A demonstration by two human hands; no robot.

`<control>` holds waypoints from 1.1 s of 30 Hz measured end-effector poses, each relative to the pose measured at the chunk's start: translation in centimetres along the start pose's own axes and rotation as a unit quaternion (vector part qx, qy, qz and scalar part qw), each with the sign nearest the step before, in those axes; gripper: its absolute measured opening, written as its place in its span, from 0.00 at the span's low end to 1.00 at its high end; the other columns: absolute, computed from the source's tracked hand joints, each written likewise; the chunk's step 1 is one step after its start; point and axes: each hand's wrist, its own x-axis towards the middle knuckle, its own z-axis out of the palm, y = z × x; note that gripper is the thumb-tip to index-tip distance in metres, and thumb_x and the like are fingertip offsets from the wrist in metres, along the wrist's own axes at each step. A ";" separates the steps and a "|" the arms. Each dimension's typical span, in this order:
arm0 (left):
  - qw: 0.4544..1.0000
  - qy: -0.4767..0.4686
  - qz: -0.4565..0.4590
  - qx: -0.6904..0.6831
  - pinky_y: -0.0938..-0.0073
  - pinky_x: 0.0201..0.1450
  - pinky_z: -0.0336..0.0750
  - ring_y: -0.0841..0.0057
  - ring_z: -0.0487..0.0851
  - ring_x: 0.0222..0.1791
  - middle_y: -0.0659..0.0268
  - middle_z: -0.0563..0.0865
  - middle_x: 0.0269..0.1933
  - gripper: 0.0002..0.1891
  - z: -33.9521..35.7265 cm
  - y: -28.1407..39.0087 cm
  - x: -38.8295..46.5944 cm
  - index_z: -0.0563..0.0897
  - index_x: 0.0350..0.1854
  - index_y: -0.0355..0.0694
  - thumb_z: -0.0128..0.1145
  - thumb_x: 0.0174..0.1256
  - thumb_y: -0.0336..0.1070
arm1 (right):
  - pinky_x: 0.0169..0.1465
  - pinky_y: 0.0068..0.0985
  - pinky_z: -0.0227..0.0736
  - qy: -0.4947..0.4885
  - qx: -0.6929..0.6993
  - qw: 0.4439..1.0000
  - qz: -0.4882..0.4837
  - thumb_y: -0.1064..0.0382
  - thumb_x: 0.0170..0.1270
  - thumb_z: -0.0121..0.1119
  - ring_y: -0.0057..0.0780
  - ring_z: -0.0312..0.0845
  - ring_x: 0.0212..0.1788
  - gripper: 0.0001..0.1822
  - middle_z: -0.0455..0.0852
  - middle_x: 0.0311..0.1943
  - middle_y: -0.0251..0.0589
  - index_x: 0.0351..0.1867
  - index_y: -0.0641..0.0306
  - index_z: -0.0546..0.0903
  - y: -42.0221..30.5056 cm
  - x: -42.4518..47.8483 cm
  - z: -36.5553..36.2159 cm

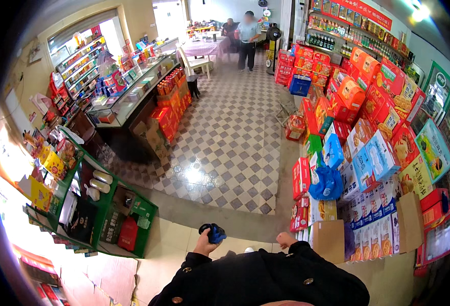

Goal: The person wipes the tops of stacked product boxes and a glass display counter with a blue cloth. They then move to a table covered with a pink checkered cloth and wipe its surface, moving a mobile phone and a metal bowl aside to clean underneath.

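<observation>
In front of my black coat, my left hand (204,244) grips a small black and blue bundle (217,233); what it is exactly I cannot make out. My right hand (285,240) is held out on the other side with its fingers curled in, and no object shows in it. Nearest to the right hand are an open cardboard carton (328,239) and a stack of red packaged boxes (300,214). Below both hands runs a floor of pale tiles (171,235).
A green shelf unit (148,229) stands at the left, beyond it a glass display counter (133,103). Piled gift boxes (381,153) line the right side, with a blue plastic bag (326,183) on them. Along the checkered floor (228,153), a person (249,38) stands far back; another sits behind.
</observation>
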 end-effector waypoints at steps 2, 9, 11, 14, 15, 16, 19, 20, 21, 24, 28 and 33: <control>1.000 -0.008 0.026 0.004 0.47 0.54 0.71 0.58 0.79 0.48 0.59 0.82 0.46 0.11 0.0 0.6 -0.8 0.77 0.45 0.43 0.47 0.67 0.42 | 0.29 0.36 0.75 -0.037 -0.056 0.998 -0.017 0.58 0.45 0.61 0.44 0.79 0.26 0.12 0.81 0.21 0.47 0.23 0.66 0.81 -1.3 1.5 -0.2; 0.999 -0.016 0.029 -0.036 0.50 0.53 0.71 0.57 0.77 0.50 0.58 0.80 0.49 0.14 0.7 0.6 0.0 0.75 0.48 0.43 0.46 0.66 0.43 | 0.31 0.39 0.75 -0.050 -0.199 0.978 -0.045 0.55 0.37 0.64 0.47 0.80 0.29 0.12 0.83 0.23 0.47 0.20 0.60 0.84 5.4 2.4 0.0; 0.999 0.022 0.028 -0.037 0.52 0.53 0.72 0.59 0.76 0.51 0.58 0.78 0.50 0.15 0.6 1.0 -0.1 0.73 0.51 0.45 0.47 0.67 0.44 | 0.30 0.39 0.75 -0.069 -0.321 0.938 -0.111 0.57 0.38 0.63 0.47 0.81 0.29 0.10 0.83 0.23 0.48 0.21 0.60 0.84 5.5 2.6 -0.4; 0.997 0.028 0.045 -0.048 0.53 0.52 0.73 0.59 0.76 0.51 0.58 0.77 0.52 0.15 -1.4 2.3 -1.1 0.72 0.52 0.45 0.47 0.67 0.45 | 0.32 0.41 0.75 -0.085 -0.224 0.969 -0.058 0.59 0.39 0.62 0.48 0.81 0.30 0.09 0.83 0.24 0.48 0.23 0.61 0.84 0.4 3.7 0.2; 0.998 0.020 0.044 -0.046 0.53 0.51 0.73 0.59 0.76 0.51 0.58 0.77 0.52 0.16 -1.6 2.6 -1.0 0.72 0.52 0.45 0.47 0.67 0.45 | 0.32 0.41 0.75 -0.087 -0.170 0.981 -0.015 0.60 0.40 0.61 0.48 0.81 0.30 0.09 0.84 0.24 0.49 0.23 0.62 0.84 0.0 3.9 0.4; 0.998 0.010 0.033 -0.057 0.53 0.52 0.72 0.59 0.76 0.51 0.58 0.77 0.52 0.15 -1.7 2.9 -0.7 0.73 0.51 0.45 0.46 0.67 0.45 | 0.32 0.41 0.75 -0.084 -0.116 0.989 0.028 0.60 0.40 0.61 0.48 0.81 0.30 0.09 0.84 0.24 0.49 0.23 0.62 0.84 -0.4 4.1 0.5; 0.999 -0.002 0.028 -0.019 0.51 0.53 0.71 0.59 0.77 0.50 0.58 0.80 0.48 0.14 -0.6 3.5 0.0 0.74 0.48 0.43 0.45 0.67 0.44 | 0.32 0.42 0.75 -0.086 -0.108 0.990 0.035 0.61 0.40 0.61 0.49 0.81 0.30 0.10 0.83 0.24 0.49 0.23 0.64 0.84 0.0 4.9 1.3; 1.000 -0.001 0.024 -0.019 0.50 0.54 0.70 0.59 0.77 0.50 0.58 0.80 0.49 0.14 -0.1 3.6 0.0 0.75 0.49 0.44 0.45 0.67 0.44 | 0.32 0.42 0.75 -0.082 -0.084 0.992 0.036 0.61 0.40 0.60 0.49 0.81 0.30 0.09 0.83 0.24 0.50 0.23 0.64 0.84 0.5 5.0 1.6; 0.999 -0.001 0.028 -0.024 0.51 0.54 0.70 0.59 0.77 0.50 0.58 0.80 0.49 0.14 -0.6 4.2 -0.3 0.75 0.49 0.44 0.45 0.67 0.44 | 0.32 0.42 0.75 -0.089 -0.086 0.992 0.014 0.62 0.39 0.60 0.49 0.81 0.30 0.09 0.83 0.24 0.50 0.22 0.64 0.84 -0.5 5.3 2.0; 0.997 -0.010 0.047 -0.052 0.51 0.54 0.70 0.58 0.77 0.51 0.59 0.80 0.49 0.14 -4.1 6.3 -0.9 0.75 0.49 0.44 0.46 0.67 0.43 | 0.32 0.41 0.75 -0.111 -0.123 0.984 -0.063 0.63 0.38 0.60 0.49 0.81 0.29 0.09 0.83 0.23 0.51 0.22 0.64 0.84 -5.8 6.0 2.3; 0.999 -0.027 0.028 -0.033 0.52 0.54 0.69 0.58 0.75 0.52 0.58 0.78 0.52 0.15 -2.9 6.6 1.1 0.74 0.51 0.46 0.46 0.67 0.45 | 0.31 0.39 0.76 -0.056 -0.069 0.995 0.039 0.65 0.42 0.56 0.47 0.81 0.28 0.10 0.82 0.24 0.52 0.25 0.69 0.82 -3.7 6.2 1.2; 0.997 0.031 0.061 -0.046 0.51 0.54 0.70 0.58 0.76 0.51 0.58 0.79 0.49 0.14 -5.5 8.9 -2.0 0.74 0.49 0.44 0.46 0.67 0.44 | 0.28 0.37 0.76 -0.173 -0.370 0.893 -0.188 0.68 0.57 0.43 0.42 0.82 0.26 0.14 0.82 0.26 0.55 0.31 0.78 0.79 -12.6 5.4 -0.8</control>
